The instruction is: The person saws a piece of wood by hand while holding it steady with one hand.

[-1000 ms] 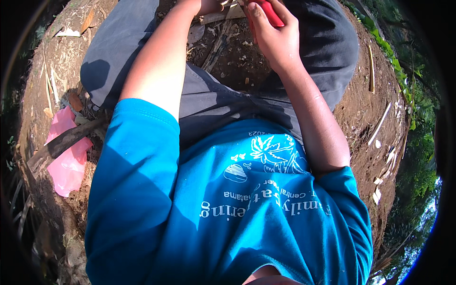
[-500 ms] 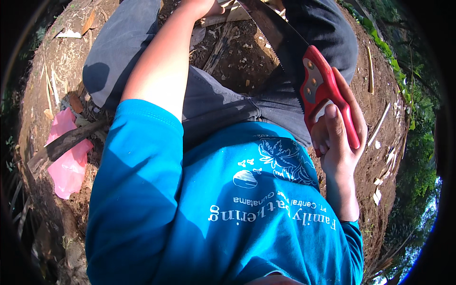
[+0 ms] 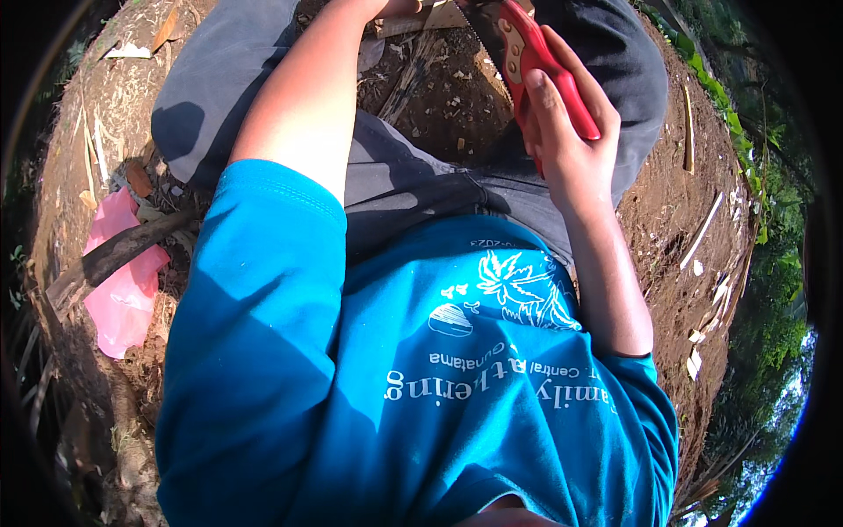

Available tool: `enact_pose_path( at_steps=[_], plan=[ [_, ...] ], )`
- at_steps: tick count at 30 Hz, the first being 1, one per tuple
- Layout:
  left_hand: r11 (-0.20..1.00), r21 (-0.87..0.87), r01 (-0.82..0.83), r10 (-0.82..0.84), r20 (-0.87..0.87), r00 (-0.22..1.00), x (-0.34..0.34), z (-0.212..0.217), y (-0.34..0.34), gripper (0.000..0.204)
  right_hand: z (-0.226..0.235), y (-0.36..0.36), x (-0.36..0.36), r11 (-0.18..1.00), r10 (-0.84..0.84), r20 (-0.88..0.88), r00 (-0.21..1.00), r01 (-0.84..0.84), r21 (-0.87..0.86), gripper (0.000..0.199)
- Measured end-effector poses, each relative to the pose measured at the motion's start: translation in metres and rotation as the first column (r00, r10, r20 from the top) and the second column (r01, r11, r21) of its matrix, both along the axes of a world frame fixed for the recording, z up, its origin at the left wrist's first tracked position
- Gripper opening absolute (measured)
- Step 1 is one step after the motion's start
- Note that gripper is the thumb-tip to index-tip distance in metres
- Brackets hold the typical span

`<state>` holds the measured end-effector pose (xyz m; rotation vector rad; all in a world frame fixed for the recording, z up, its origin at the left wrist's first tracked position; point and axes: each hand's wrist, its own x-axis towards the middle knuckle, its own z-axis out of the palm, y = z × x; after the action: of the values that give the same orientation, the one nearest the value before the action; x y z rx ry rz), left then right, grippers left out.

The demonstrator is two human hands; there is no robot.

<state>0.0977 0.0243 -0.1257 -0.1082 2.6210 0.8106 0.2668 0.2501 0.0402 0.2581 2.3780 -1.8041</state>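
My right hand is wrapped round the red handle of a hand saw. Its toothed blade slants up and left between my knees and runs toward the upper edge of the view. At that edge, my left hand shows only in part, with its fingers curled. Right beside it is a pale piece of wood, close to the blade. The picture's edge cuts off what the left fingers grip, and whether the teeth touch the wood cannot be made out.
My legs in dark trousers are spread around bare soil with wood chips. A pink plastic bag lies at the left under a dark stick. Wood slivers are scattered at the right, beside green plants.
My right hand has carried the saw forward and to the left, away from my body, and more of the blade is now out of view. The left hand has barely moved.
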Motion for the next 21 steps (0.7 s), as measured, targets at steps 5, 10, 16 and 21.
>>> enact_pose_path(
  at_steps=[5, 10, 16, 21],
  plan=[
    [0.962, 0.071, -0.263, 0.266, -0.035, 0.963, -0.006, -0.036, -0.010, 0.032, 0.070, 0.041, 0.053, 0.998, 0.032, 0.139, 0.990, -0.023, -0.066, 0.055],
    [0.998, 0.060, -0.026, 0.022, 0.061, 0.998, 0.008, 0.017, 0.001, 0.030, 0.048, 0.029, 0.036, 0.998, 0.022, 0.101, 0.995, -0.016, -0.065, 0.055],
    [0.999, 0.001, 0.049, -0.049, -0.010, 0.999, 0.001, 0.010, 0.002, 0.029, -0.061, -0.039, -0.072, 0.998, 0.035, -0.220, 0.975, -0.021, 0.063, 0.038],
    [0.997, -0.049, 0.058, -0.060, -0.037, 0.998, -0.004, -0.007, 0.001, 0.028, -0.050, -0.032, -0.057, 0.995, -0.013, -0.199, 0.980, -0.008, -0.101, 0.039]
  ],
)
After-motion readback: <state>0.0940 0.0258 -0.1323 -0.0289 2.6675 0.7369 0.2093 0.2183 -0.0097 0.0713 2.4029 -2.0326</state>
